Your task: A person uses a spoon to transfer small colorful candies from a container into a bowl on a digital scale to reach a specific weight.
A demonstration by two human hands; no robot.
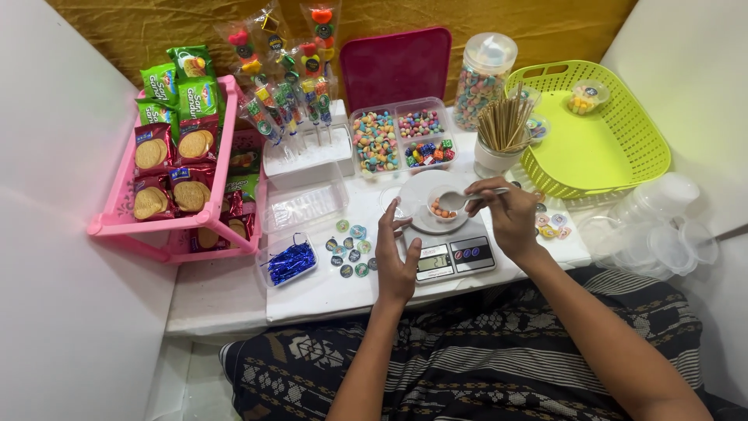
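A small digital kitchen scale point(454, 255) sits at the front of the white table, with a small clear cup point(442, 206) of a few orange candies on its round white pan. My right hand point(510, 218) holds a white spoon point(460, 200) with its bowl tipped over the cup. My left hand point(395, 257) rests flat beside the scale, fingers touching its left edge. Behind the scale stands a clear divided box point(403, 139) filled with mixed coloured candies.
A pink rack point(160, 222) of biscuit packs stands at the left, candy skewers point(292, 93) in a white block behind. A candy jar point(483, 78), a cup of wooden sticks point(502, 129), a green basket point(600, 132) and stacked clear cups point(662, 226) lie right. Round stickers point(351, 249) and blue ties point(290, 261) lie near.
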